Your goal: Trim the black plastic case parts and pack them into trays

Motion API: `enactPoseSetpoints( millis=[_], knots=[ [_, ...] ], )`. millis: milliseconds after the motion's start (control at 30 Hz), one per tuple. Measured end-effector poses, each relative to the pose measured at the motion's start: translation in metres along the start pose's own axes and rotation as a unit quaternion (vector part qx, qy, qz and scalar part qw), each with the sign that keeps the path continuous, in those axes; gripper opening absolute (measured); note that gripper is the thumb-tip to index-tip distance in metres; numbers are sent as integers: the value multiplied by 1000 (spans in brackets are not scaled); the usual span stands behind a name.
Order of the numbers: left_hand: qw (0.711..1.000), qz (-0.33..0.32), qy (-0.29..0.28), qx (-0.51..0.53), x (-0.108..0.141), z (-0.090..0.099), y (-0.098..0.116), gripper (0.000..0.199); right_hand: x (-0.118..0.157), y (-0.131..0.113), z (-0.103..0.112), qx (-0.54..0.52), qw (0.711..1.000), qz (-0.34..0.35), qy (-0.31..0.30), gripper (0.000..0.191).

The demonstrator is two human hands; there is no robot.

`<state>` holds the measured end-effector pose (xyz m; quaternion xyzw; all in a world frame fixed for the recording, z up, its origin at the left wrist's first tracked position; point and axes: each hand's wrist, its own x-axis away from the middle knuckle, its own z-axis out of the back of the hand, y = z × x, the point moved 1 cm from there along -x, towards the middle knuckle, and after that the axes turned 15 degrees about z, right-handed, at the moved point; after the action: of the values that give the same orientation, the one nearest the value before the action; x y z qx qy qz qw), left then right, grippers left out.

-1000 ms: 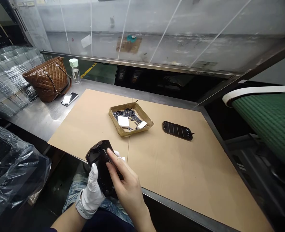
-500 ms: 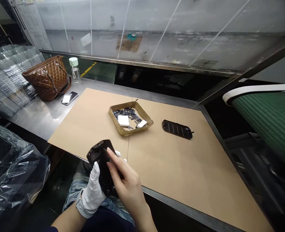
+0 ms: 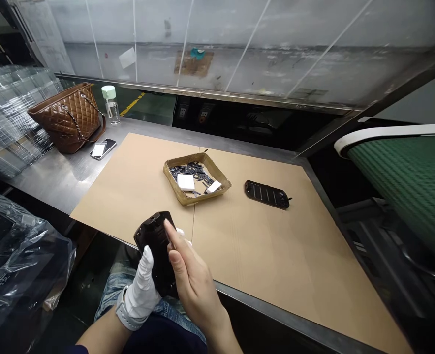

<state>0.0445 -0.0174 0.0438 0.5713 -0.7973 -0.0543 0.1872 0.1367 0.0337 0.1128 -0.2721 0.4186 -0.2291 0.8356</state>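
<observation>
My left hand point(image 3: 142, 281), in a white glove with a pale watch strap at the wrist, grips a black plastic housing point(image 3: 160, 260) with rounded ends. Its thumb lies along the near side, and white fingertips show beyond the far edge. The housing is tilted above my lap at the table's front edge. My right hand point(image 3: 195, 282) is bare and reaches over the housing. The index finger stretches toward its upper end, and the thumb is held lower, apart from it. The remaining fingers are partly hidden; I see no object between them.
A shallow cardboard tray point(image 3: 224, 178) holds many small black strips and white pieces. A similar black housing point(image 3: 267, 194) lies to its right on the cardboard sheet point(image 3: 269, 255). A phone point(image 3: 108, 146), brown handbag point(image 3: 68, 120) and bottle point(image 3: 113, 112) stand back left. A green conveyor belt point(image 3: 405, 172) is at right.
My right index finger has straightened slightly along the housing. The right thumb has shifted right, away from the housing's middle. The left hand keeps its hold. The view has shifted slightly.
</observation>
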Motion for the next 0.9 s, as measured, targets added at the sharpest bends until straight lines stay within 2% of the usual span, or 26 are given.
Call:
enactPoseSetpoints(
  millis=[133, 333, 533, 767, 900],
  knots=[
    [999, -36, 24, -20, 2, 0, 4, 36, -6, -2, -2, 59, 997, 39, -35, 48],
    [993, -62, 101, 18, 5, 12, -2, 40, -9, -2, -2, 113, 991, 69, -26, 47],
    [988, -46, 149, 16, 6, 5, 2, 29, -8, 0, -5, 136, 987, 79, -26, 46],
    [997, 0, 69, 38, 1, -6, 2, 30, -8, 2, -7, 139, 987, 84, -10, 47],
    [997, 6, 59, 53, 0, -10, 1, 33, -7, 3, -8, 138, 987, 82, 0, 46]
  ],
)
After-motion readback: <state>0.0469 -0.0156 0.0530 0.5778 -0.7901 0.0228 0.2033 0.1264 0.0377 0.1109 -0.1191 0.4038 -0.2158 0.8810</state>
